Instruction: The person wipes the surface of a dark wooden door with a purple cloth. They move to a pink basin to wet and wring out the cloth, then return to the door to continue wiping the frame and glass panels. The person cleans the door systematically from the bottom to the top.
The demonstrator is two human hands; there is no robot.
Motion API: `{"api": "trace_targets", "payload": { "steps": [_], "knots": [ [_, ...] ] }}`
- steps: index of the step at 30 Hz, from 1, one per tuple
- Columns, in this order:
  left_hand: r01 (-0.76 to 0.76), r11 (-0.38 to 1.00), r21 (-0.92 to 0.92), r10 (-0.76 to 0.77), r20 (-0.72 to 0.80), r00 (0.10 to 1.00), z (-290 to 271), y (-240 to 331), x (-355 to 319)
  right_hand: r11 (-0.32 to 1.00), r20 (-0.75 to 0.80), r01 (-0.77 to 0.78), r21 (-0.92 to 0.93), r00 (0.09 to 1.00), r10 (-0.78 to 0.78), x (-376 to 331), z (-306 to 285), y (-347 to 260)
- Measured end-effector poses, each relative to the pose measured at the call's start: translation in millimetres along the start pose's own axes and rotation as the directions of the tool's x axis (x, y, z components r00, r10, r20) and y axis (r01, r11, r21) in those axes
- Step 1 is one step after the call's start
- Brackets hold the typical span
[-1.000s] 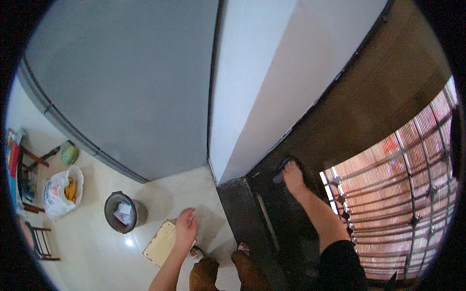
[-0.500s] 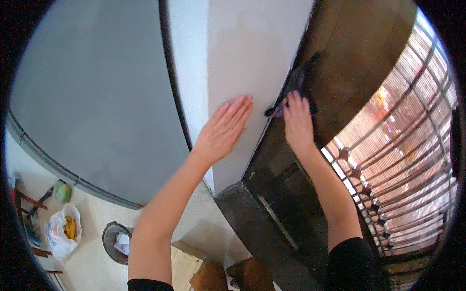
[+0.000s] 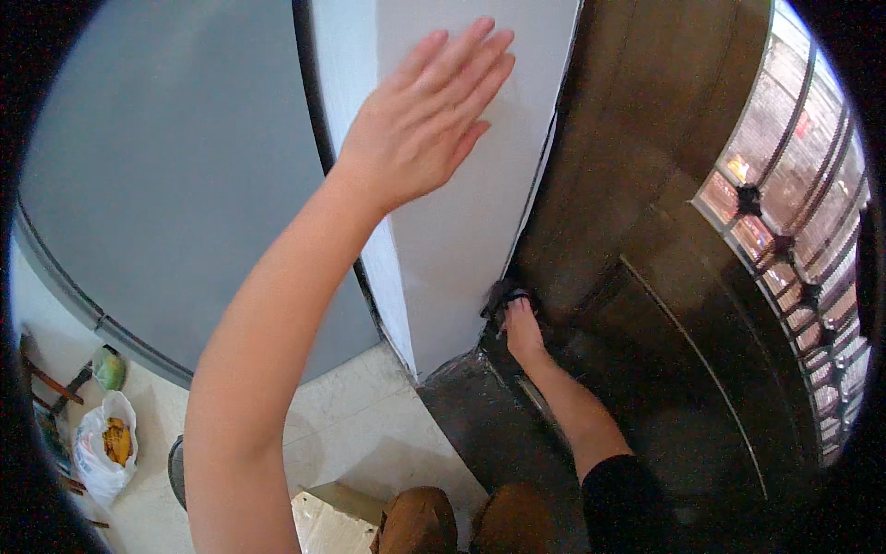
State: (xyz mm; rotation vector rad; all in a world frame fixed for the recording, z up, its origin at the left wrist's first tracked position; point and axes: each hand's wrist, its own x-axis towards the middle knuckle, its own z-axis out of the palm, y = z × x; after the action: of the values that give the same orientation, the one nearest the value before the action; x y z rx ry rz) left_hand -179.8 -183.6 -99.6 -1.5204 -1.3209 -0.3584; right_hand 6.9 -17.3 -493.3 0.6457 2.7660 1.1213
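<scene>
Down the door (image 3: 646, 120), the cloth (image 3: 498, 299) has moved.

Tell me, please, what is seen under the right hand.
Under the right hand is a dark cloth, bunched, near the edge where the pale wall meets the dark panel. The cloth's part beneath the hand, and the surface behind it, are covered and cannot be seen.

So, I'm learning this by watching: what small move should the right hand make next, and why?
I'd probably slide the right hand and its dark cloth up the dark panel, alongside the pale wall: the cloth sits low, near the wall's foot, and much of the panel beside the wall stretches above it.
</scene>
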Motion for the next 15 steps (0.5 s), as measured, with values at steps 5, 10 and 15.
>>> {"api": "trace_targets", "payload": {
  "steps": [5, 10, 15],
  "knots": [
    [0.002, 0.998, 0.062, 0.0, -0.035, 0.999, -7.3, 4.5, 0.0, 0.994, 0.04, 0.103, -0.032, 0.994, -0.101, -0.5, 37.6, -37.6],
    [0.025, 0.998, 0.05, -0.024, -0.013, 1.0, -11.1, 2.4, -3.6, 0.984, -0.038, 0.134, 0.12, 0.991, -0.13, 8.1, 40.9, -40.5],
    [0.055, 0.998, 0.037, -0.052, -0.081, 0.995, 2.5, 3.2, -0.4, 0.984, -0.24, 0.165, 0.065, 0.96, -0.145, 0.7, 34.8, 4.0]
  ]
}}
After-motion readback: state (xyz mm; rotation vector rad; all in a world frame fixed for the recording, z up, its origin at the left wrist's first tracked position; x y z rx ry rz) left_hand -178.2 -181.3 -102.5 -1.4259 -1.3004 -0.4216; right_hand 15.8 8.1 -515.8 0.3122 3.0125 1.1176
